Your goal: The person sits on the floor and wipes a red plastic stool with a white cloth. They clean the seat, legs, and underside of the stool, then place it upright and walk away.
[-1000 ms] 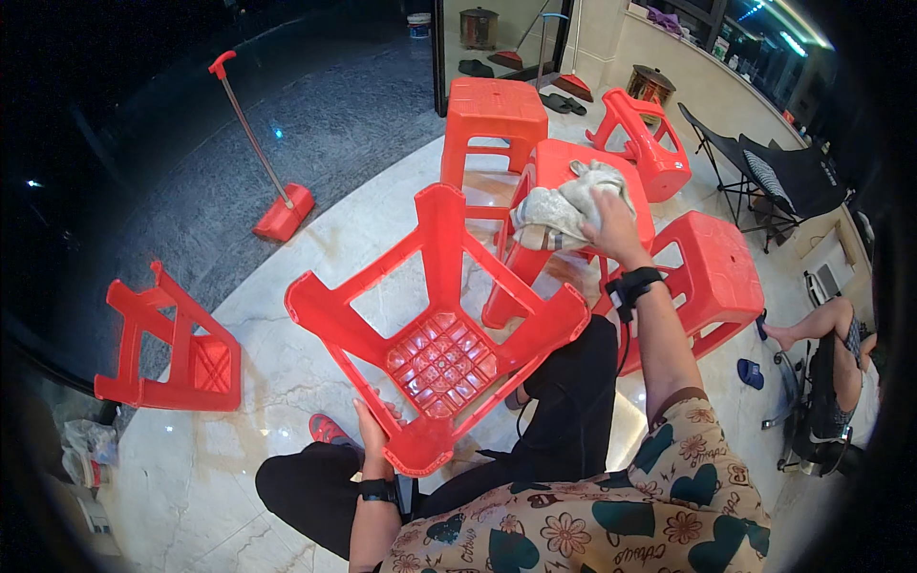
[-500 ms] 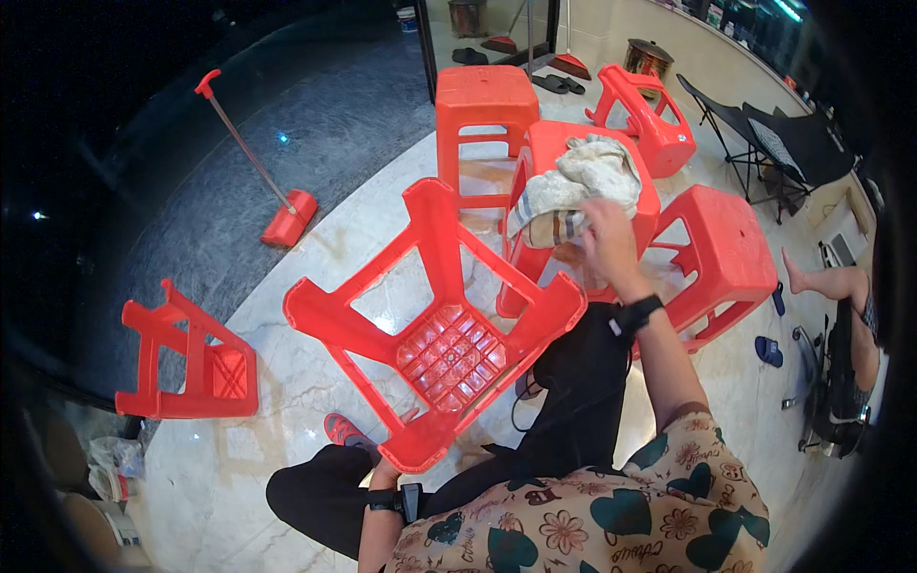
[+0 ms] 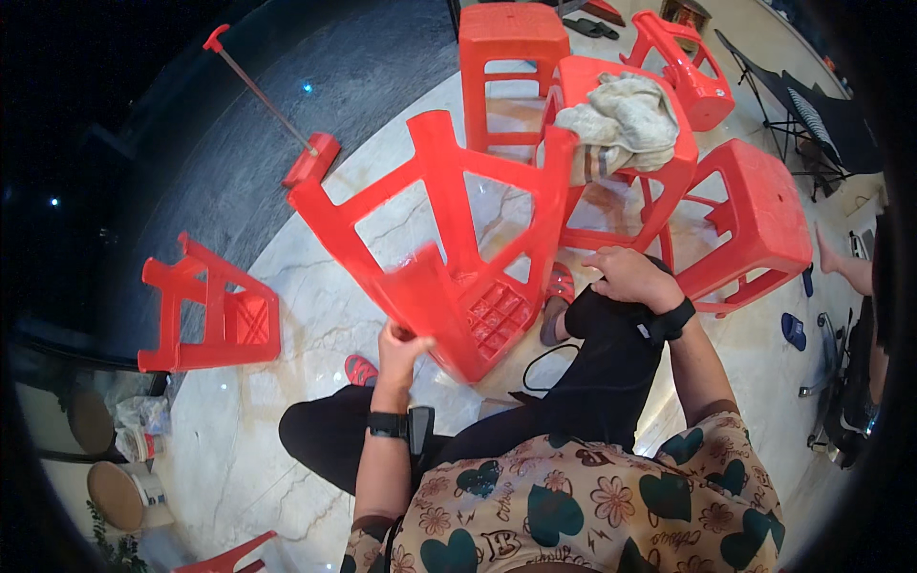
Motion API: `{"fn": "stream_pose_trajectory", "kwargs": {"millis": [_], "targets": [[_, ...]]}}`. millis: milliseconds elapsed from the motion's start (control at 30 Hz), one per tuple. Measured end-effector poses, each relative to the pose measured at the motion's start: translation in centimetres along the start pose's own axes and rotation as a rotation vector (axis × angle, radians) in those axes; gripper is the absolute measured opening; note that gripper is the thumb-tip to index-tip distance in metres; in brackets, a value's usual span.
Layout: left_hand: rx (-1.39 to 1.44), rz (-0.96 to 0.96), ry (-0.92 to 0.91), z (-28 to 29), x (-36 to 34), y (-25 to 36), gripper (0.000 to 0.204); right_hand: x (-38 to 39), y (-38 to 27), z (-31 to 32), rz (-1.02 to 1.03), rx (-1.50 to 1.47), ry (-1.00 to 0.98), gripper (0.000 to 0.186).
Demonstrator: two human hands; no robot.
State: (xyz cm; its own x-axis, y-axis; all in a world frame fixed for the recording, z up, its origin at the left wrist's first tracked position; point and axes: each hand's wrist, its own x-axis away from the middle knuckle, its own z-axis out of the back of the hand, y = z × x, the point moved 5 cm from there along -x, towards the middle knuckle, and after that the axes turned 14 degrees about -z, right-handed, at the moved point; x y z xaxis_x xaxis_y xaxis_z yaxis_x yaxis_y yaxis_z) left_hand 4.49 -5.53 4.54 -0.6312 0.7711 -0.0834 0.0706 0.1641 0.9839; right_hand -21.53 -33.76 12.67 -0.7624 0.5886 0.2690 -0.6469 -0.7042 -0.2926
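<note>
An upturned red plastic stool [image 3: 444,201] is in front of me, legs up and grid underside showing. My left hand [image 3: 399,349] grips its near leg, which is slightly blurred. My right hand [image 3: 626,277], open with fingers loosely bent, is by my right knee, right of that stool. A crumpled pale cloth [image 3: 626,124] with a striped edge lies on an upright stool [image 3: 676,201] beyond it, out of my hand.
Several other red stools [image 3: 750,224] stand or lie around me, one on its side at left [image 3: 167,315]. A red long-handled tool [image 3: 310,162] stands behind. Black folding chairs [image 3: 826,129] and another person's bare leg [image 3: 845,272] are at right; buckets [image 3: 115,497] at lower left.
My right hand has left the cloth and moved down toward my knee. My left hand has lifted and tilted the upturned stool away from me. The view has shifted.
</note>
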Motion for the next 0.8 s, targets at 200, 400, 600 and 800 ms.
{"fn": "stream_pose_trajectory", "kwargs": {"millis": [200,400,600,800], "targets": [[0.288,-0.120,0.208,-0.2,-4.1,4.2,0.052,-1.2,-6.2,-4.7,0.293,-0.149,-0.130,0.045],[0.356,-0.124,0.321,0.2,-5.9,4.4,0.052,-4.0,-10.3,-13.4,0.377,-0.288,-0.224,0.070],[0.223,-0.107,0.419,2.8,-6.6,4.0,0.056,-7.1,-11.1,-16.6,0.300,-0.208,-0.164,0.075],[-0.115,0.123,0.395,6.9,-2.1,-0.6,0.078,-6.0,-14.4,-13.3,0.208,-0.236,-0.119,0.066]]}}
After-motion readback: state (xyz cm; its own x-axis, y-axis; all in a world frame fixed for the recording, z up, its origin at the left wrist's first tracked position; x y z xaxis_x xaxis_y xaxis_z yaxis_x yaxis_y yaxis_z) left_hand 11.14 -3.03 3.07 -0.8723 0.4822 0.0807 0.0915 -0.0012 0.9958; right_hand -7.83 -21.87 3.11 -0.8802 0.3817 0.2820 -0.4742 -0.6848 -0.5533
